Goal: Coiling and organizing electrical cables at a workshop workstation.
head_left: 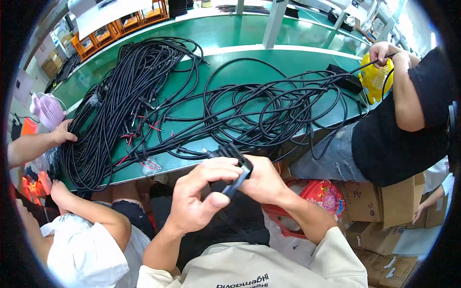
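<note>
Just in front of the bench edge, my right hand (259,180) is closed around a short bundle of black ribbed cable (231,152). A dark flat strip (242,175) runs from the bundle toward my left thumb. My left hand (201,192) has its fingers curled against the bundle and strip, with the thumb at the strip's lower end. Beyond my hands, loose black cables (259,110) with ribbed sleeves spread over the green bench (230,62). A large pile of black cables (110,105) with red wire ends lies to the left.
A person in black (394,144) at the right grips cables by a yellow fan (372,79). At the left, another person's hand (65,132) touches the pile near a pink fan (48,108); someone in white (86,240) is below. Cardboard boxes (398,201) and a red bag (321,194) are low right.
</note>
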`<action>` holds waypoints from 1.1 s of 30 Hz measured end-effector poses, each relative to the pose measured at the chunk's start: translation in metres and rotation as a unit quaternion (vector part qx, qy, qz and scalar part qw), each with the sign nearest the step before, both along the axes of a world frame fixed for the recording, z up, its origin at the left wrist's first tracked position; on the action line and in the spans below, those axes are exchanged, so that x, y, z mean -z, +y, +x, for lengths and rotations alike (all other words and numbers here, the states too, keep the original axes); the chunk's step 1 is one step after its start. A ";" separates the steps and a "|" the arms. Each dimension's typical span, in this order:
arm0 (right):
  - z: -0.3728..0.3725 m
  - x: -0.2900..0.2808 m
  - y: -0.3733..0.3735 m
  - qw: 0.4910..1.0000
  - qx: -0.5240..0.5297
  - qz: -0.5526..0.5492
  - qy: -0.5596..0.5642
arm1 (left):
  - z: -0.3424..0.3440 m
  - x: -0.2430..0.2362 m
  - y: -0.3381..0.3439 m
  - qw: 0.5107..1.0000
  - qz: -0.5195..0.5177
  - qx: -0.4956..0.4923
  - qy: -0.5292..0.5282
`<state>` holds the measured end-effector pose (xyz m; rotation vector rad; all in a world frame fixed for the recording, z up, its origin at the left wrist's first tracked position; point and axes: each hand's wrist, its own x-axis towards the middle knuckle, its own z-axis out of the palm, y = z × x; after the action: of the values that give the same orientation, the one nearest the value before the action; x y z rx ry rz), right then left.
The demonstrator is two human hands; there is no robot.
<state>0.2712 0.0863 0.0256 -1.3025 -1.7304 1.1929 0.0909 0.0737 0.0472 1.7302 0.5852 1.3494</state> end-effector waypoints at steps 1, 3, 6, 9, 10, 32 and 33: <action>0.000 -0.007 0.000 0.998 0.023 0.012 -0.049 | -0.003 0.002 -0.001 1.000 -0.011 -0.006 -0.018; -0.002 -0.016 -0.003 0.993 0.041 0.026 -0.104 | -0.002 -0.008 -0.016 0.974 -0.216 -0.062 -0.036; -0.009 -0.018 -0.010 0.960 0.089 0.088 -0.249 | 0.001 -0.004 -0.018 0.956 -0.262 -0.067 0.111; -0.012 -0.010 -0.015 0.928 0.126 0.173 -0.305 | -0.002 -0.005 -0.022 0.911 -0.402 0.048 0.083; -0.012 -0.009 -0.016 0.928 0.122 0.173 -0.306 | 0.000 -0.002 -0.028 0.933 -0.355 0.036 0.054; -0.018 0.038 -0.024 0.820 -0.082 -0.370 0.430 | -0.009 0.028 -0.038 0.936 -0.349 -0.031 0.041; -0.017 0.034 -0.023 0.782 -0.076 -0.386 0.483 | -0.009 0.031 -0.036 0.926 -0.375 -0.033 0.032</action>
<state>0.2546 0.0633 -0.0079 -0.6373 -0.5714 2.2715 0.0820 0.0374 0.0162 1.1266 1.0438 0.9258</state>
